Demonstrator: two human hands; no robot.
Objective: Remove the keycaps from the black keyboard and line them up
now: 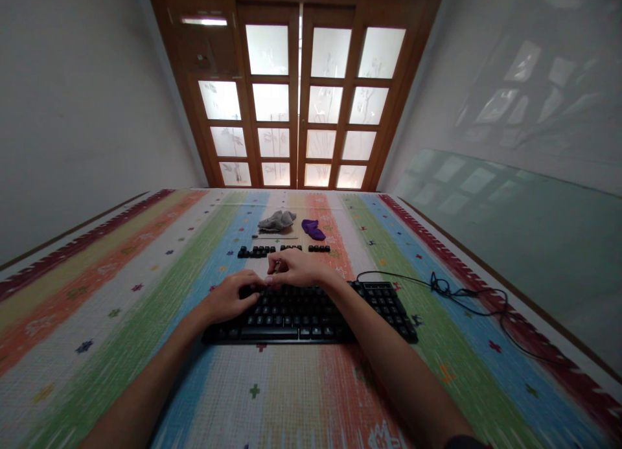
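Keyboard [276,333] lies beneath left hand [232,298], loosely curled, and right hand [299,269], fingertips together; cannot tell whether either grips anything.

We see daylight coming through the frosted panes [271,102] of the far doors [300,86], some washed nearly white. Nearer us it is dim, the arms and keyboard [311,319] dark. Pale reflections mark the right wall [515,80]; wide-angle distortion stretches the edges, and fine detail looks soft.

Probably a home room: striped multicoloured woven cloth [291,384] across the lower frame; wooden door with frosted panes [299,92], upper centre; plain pale walls.
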